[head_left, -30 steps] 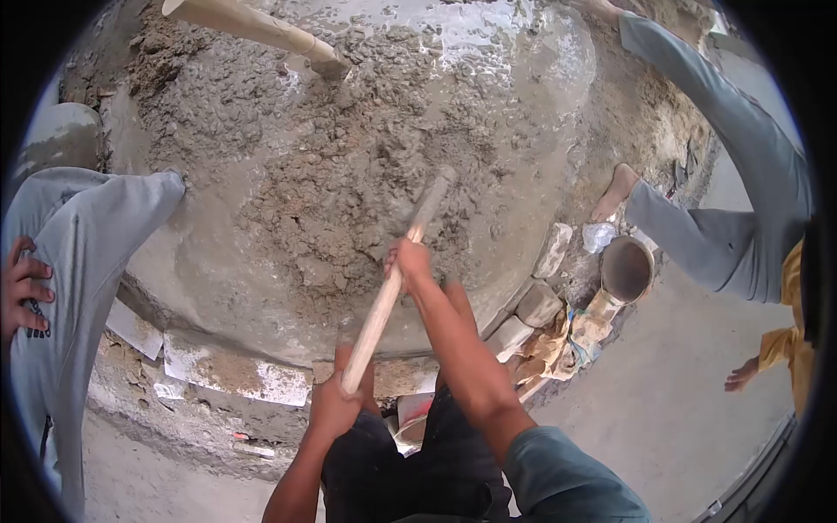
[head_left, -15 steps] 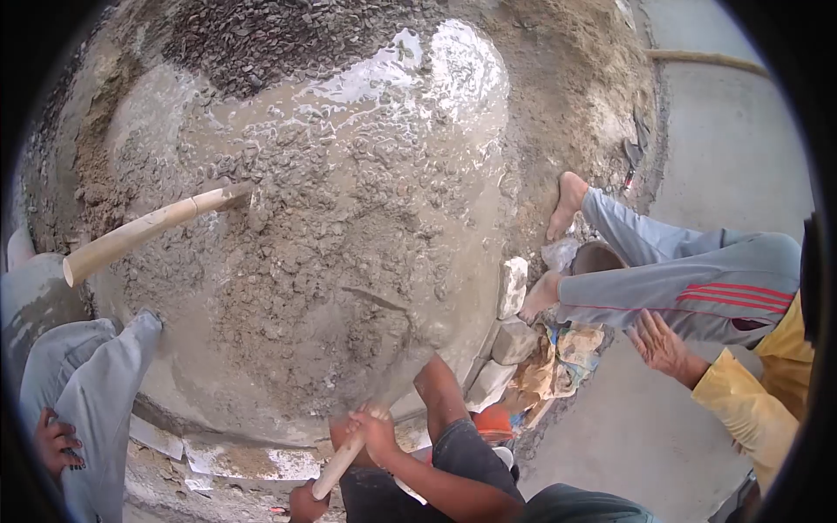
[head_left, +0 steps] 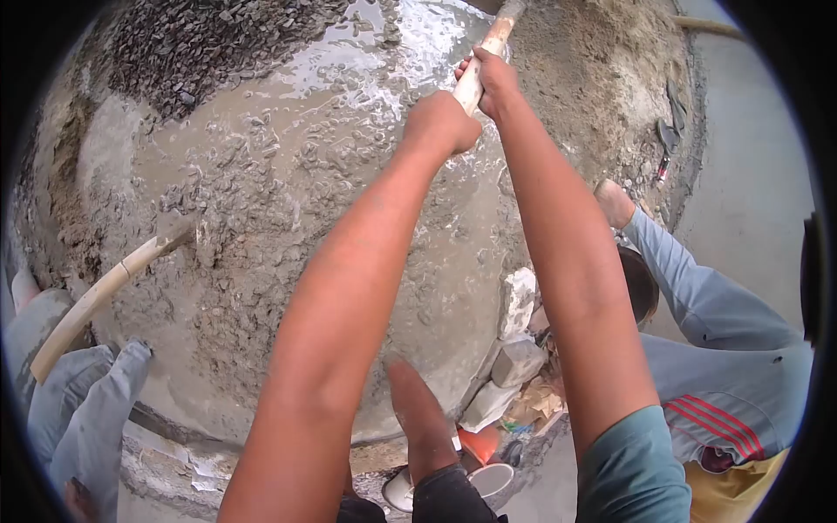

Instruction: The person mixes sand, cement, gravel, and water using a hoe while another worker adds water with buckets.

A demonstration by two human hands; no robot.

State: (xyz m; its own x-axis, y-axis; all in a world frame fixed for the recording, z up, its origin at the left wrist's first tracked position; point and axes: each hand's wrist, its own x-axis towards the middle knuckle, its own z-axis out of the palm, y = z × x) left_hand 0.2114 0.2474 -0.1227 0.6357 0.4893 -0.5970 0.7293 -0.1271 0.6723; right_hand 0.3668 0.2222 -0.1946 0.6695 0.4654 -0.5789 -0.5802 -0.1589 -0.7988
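Observation:
Both arms reach forward over wet grey concrete mix. My left hand is closed around the lower end of the pale wooden handle of a hoe. Further up the same handle, my right hand grips it too. The handle slants up and right to the top edge of the view, where its head is mostly cut off. Below my arms, my bare, mud-coated leg stands at the near edge of the mix.
Dark gravel lies at the back left. Another wooden handle rises from the mix near a seated person's grey trousers. On the right are stone blocks, another person's leg, a trowel and a bucket.
My hands and the hoe handle have swung from low near my legs up to the far side of the mix. The other handle has tipped lower at left. The view has shifted slightly.

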